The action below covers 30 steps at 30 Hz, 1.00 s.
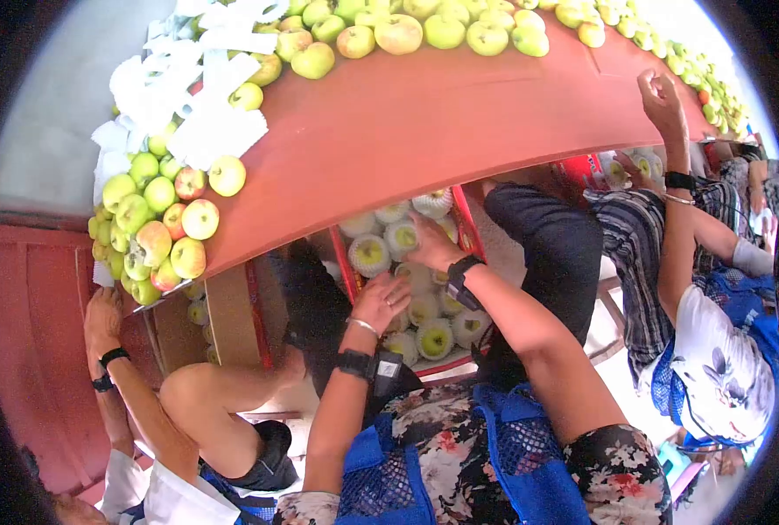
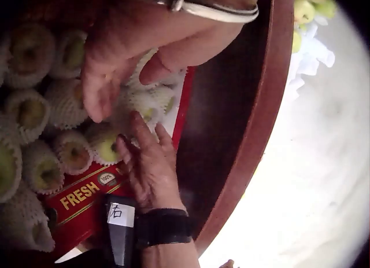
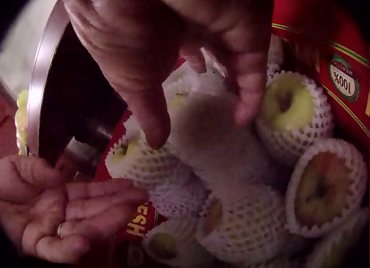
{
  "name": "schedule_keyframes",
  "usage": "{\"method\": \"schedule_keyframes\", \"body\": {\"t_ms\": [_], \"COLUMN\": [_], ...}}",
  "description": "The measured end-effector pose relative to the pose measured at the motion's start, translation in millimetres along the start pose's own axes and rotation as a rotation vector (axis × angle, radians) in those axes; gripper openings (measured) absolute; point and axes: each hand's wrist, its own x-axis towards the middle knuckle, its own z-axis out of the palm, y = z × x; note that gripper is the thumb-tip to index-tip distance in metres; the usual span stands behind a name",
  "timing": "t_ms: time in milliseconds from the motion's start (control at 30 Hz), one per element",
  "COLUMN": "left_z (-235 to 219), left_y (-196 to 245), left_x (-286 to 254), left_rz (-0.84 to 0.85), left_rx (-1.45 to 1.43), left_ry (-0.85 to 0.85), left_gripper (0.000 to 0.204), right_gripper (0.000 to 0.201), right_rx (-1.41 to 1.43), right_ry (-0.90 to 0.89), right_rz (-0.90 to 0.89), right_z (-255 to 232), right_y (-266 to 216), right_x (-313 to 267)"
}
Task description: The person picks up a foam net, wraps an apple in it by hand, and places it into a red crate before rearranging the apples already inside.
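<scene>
I cannot make out the netted apple under my right hand clearly; it blurs in the right wrist view, at the far end of the red box. Thumb and fingers stand apart on either side of it, and I cannot tell whether they pinch it. In the head view that hand's fingertips are hard to separate from the white foam. My left hand is over the box's left side, seen mostly from the back; only the right wrist view shows its palm turned up, fingers extended, holding nothing. The left wrist view gives me the word FRESH upright on a red flap, which the head view does not let me read. The red box holds rows of apples in foam nets, the near ones plain to see. Left of it, a brown carton also holds netted fruit, partly cut off by the table.
</scene>
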Motion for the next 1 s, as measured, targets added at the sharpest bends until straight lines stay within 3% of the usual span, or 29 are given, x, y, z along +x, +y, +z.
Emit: {"method": "schedule_keyframes", "body": {"t_ms": [133,200,233,267,333,400,467,500,533,567,633,700,833,1000], "left_z": [1.2,-20.4,-4.3,4.9,29.6,58.6,62.3,80.1,85.7,97.1,113.2,128.3,144.3,133.7], "left_y": [15.6,26.5,34.6,51.1,72.9,101.6,132.3,151.3,173.0,189.4,220.7,241.4,265.9,274.2], "left_x": [-35.4,-41.0,-58.1,-75.1,-101.8,-131.3,-135.9,-143.0,-141.8,-135.7,-117.2,-98.5,-66.9,-48.0], "left_rz": [0.049,0.067,0.141,0.219,0.343,0.669,1.17,1.468,1.658,1.725,1.655,1.436,0.977,1.137], "left_rx": [0.053,-0.066,0.047,0.129,0.28,0.537,0.935,1.244,1.496,1.567,1.934,2.1,2.39,2.373], "left_ry": [-0.067,-0.28,-0.107,-0.079,-0.034,0.12,0.259,0.474,0.521,0.542,0.703,0.802,0.919,0.96], "left_gripper": [0.034,0.032,0.03,0.03,0.029,0.027,0.023,0.024,0.025,0.021,0.02,0.021,0.026,0.034], "right_gripper": [0.093,0.097,0.096,0.094,0.084,0.075,0.071,0.069,0.064,0.061,0.055,0.052,0.047,0.042], "right_rx": [0.111,0.014,0.0,-0.017,-0.018,0.109,0.23,0.288,0.317,0.384,0.553,0.763,0.811,0.911], "right_ry": [-0.027,-0.057,-0.052,-0.083,-0.005,-0.015,-0.059,-0.078,-0.107,-0.13,-0.187,-0.253,-0.23,-0.211], "right_rz": [0.016,0.038,0.009,0.08,0.042,0.102,0.077,0.065,0.054,0.02,0.016,0.065,0.064,0.079], "right_z": [-25.1,-22.1,-18.3,-25.9,-24.7,-36.8,-52.2,-55.9,-53.9,-55.8,-63.5,-65.2,-63.1,-56.5], "right_y": [-25.2,-23.9,-18.9,-30.8,-32.3,-49.9,-71.0,-75.2,-71.9,-76.3,-85.4,-92.4,-93.4,-89.1], "right_x": [-8.7,-7.2,-6.4,-12.8,-24.9,-44.0,-67.9,-77.2,-84.5,-93.6,-114.1,-128.3,-138.2,-142.8]}}
